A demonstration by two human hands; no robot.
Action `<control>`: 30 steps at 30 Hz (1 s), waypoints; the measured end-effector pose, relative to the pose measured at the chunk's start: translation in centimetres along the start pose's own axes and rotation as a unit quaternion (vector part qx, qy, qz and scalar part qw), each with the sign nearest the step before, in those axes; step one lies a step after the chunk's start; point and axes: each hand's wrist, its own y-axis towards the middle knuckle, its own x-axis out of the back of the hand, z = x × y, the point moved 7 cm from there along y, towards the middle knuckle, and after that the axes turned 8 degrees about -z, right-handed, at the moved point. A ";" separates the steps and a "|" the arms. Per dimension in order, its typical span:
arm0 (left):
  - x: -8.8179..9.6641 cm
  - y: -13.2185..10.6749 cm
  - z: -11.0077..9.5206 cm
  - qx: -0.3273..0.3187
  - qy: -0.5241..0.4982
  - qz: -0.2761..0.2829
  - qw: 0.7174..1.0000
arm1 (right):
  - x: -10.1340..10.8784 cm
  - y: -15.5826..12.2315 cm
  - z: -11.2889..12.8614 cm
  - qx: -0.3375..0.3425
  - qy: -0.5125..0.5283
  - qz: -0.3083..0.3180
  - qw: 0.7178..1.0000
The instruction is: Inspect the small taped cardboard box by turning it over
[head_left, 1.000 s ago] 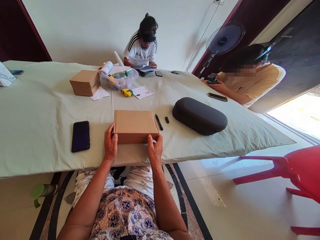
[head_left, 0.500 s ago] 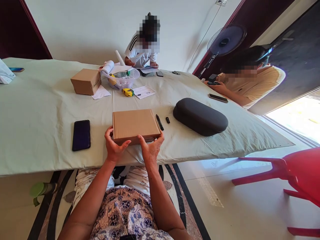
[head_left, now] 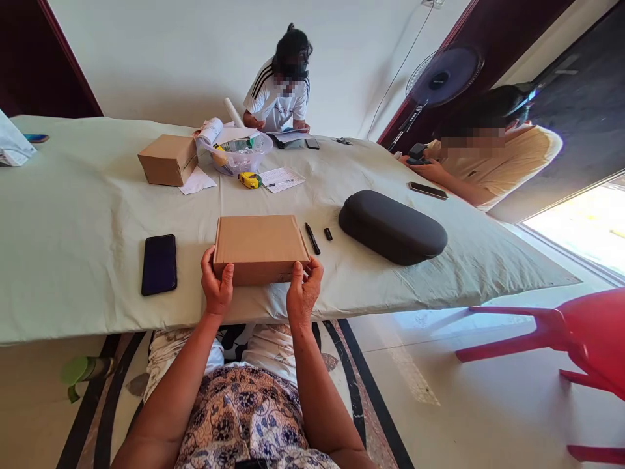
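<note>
A closed brown cardboard box [head_left: 261, 240] is at the table's near edge, between my two hands. My left hand [head_left: 217, 283] grips its left front corner, thumb against the front face and fingers along the left side. At the right front corner, my right hand [head_left: 303, 283] holds it the same way, its thumb on the front face. A black pen [head_left: 312, 238] and its small black cap [head_left: 328, 234] lie just right of the box. To the left rests a dark smartphone [head_left: 159, 264].
A black hard case [head_left: 393, 228] lies on the right. Farther back are another cardboard box [head_left: 168, 159], a plastic basket [head_left: 241, 156] of items, a yellow tape measure [head_left: 250, 180] and a paper sheet [head_left: 283, 180]. Two people sit beyond. A red chair [head_left: 586, 332] stands right.
Both thumbs have moved outward to the box's front corners. The box has shifted slightly left and its front face shows more.
</note>
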 end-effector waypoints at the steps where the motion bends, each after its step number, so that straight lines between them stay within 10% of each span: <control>1: 0.0 0.0 0.0 -0.002 -0.004 0.004 1.000 | 0.1 0.0 -0.1 -0.003 0.003 -0.003 1.000; 13: -1.9 -0.7 0.4 -0.028 0.006 0.105 0.994 | -0.5 -0.3 -0.4 0.105 -0.123 -0.005 0.987; 30: 0.0 0.5 0.1 -0.029 0.086 0.015 0.996 | 0.3 0.1 -0.2 0.074 -0.005 0.007 0.997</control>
